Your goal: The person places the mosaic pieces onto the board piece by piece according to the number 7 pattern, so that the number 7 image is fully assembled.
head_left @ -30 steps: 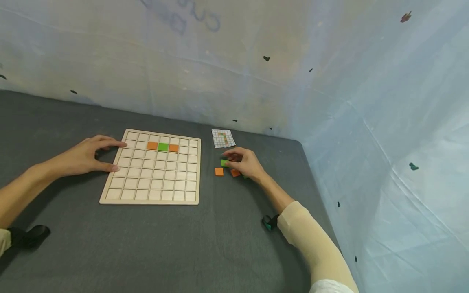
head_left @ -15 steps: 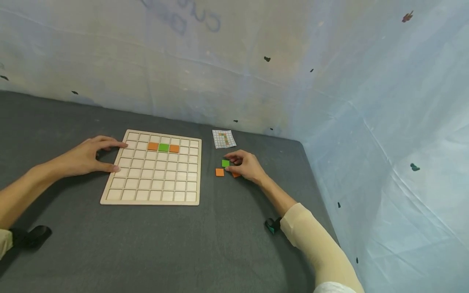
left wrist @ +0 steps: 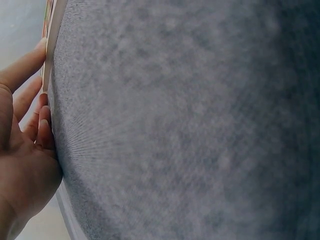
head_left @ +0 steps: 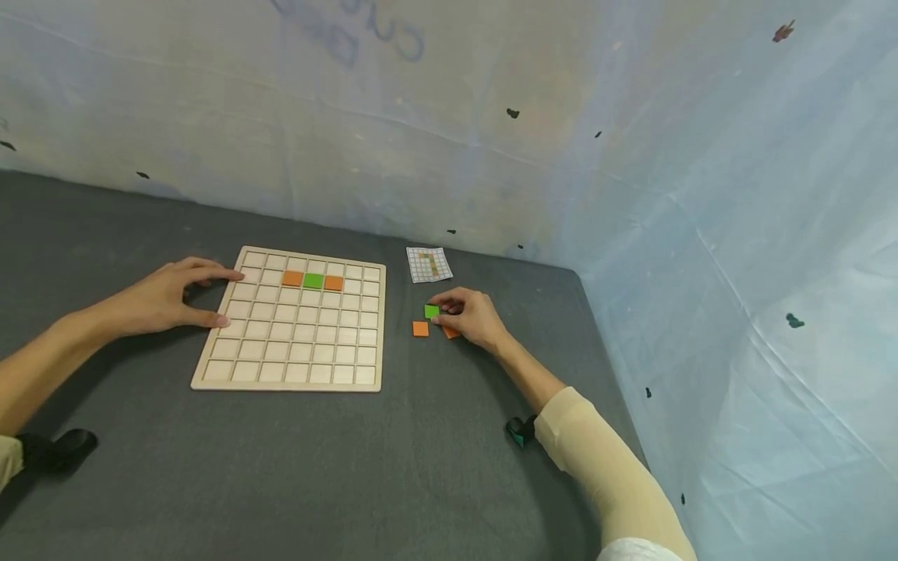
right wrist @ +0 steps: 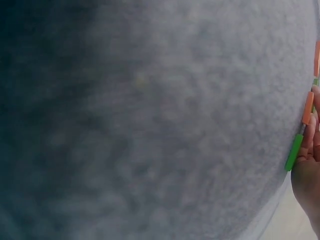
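Note:
My left hand [head_left: 164, 300] rests at the left edge of a pale wooden grid board [head_left: 291, 374], thumb and index finger spread apart on its rim. In the left wrist view the fingertips [left wrist: 41, 46] touch the board's side. Two orange tiles [head_left: 292, 278] and a green tile [head_left: 313, 281] between them lie in a row near the board's far side. Right of the board, my right hand [head_left: 477, 318] pinches a loose green tile [head_left: 431, 312] between thumb and index finger. An orange tile [head_left: 451, 332] is partly hidden under this hand.
Another orange tile [head_left: 420, 329] lies between the board and my right hand. A printed grid card [head_left: 429, 265] with a coloured pattern lies beyond that hand. A further green tile [right wrist: 294, 152] shows in the right wrist view. Sheeting [head_left: 477, 171] hangs behind the dark table [head_left: 295, 467].
My right thumb and index finger have come together around the loose green tile. A green tile near that hand's wrist has gone out of sight. My left hand stays on the board.

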The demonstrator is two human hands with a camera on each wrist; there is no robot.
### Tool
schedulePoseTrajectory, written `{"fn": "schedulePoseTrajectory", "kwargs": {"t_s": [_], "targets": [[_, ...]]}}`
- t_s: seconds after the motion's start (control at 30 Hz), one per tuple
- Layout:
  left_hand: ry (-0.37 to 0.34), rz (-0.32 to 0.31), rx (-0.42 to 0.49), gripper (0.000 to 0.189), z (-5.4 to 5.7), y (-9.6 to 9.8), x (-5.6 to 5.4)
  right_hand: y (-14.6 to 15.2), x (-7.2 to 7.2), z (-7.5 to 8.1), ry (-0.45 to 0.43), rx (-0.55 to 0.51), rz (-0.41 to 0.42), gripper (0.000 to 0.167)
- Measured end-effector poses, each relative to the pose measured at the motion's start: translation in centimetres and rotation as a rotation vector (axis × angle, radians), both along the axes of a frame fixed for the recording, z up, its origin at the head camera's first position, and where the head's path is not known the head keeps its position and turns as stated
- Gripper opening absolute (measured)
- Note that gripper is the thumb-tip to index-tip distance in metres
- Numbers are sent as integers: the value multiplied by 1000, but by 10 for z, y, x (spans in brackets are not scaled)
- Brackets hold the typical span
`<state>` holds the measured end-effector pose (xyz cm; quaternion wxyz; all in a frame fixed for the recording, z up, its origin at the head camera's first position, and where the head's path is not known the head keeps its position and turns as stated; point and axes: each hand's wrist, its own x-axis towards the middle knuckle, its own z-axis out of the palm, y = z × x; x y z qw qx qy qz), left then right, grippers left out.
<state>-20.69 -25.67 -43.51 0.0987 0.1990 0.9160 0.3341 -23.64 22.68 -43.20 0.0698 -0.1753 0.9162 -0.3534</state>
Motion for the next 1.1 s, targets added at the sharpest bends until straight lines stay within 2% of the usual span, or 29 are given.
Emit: {"fn": "schedulePoseTrajectory", "kwargs": {"t_s": [0.27,0.5,1.1], "targets": [[2,-5,3,75,1,1,-1,0,-6,4,-40,-31,10,24],[-6,-12,20,74,1,0,0,-5,-8,7,-28,-73,24,26],[-3,-8,14,75,1,0,-2,-51,-12,10,24,-186,86,27]]}}
